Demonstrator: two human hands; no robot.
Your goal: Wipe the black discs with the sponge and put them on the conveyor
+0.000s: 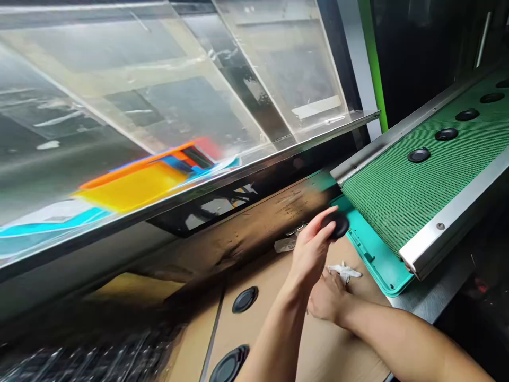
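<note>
My left hand [310, 249] is closed on a black round disc [337, 225], pinched between thumb and fingers and raised near the end of the green conveyor belt [417, 196]. Below and partly behind it, my right hand [328, 296] is low over the brown cardboard [270, 307], its fingers curled; what they hold, if anything, is hidden. A crumpled white scrap [345, 271] shows right beside the right hand. Two similar black discs, one farther [245, 300] and one nearer [229, 364], lie on the cardboard left of my arms. Several more discs [419, 155] sit in a row on the belt.
A teal plastic tray [382, 265] lies under the belt's end. The belt has a metal side rail [441, 225]. Along the left runs a clear machine panel [178, 95] with yellow and orange items [135, 185] on its ledge. Dark glossy pieces [87, 355] fill the lower left.
</note>
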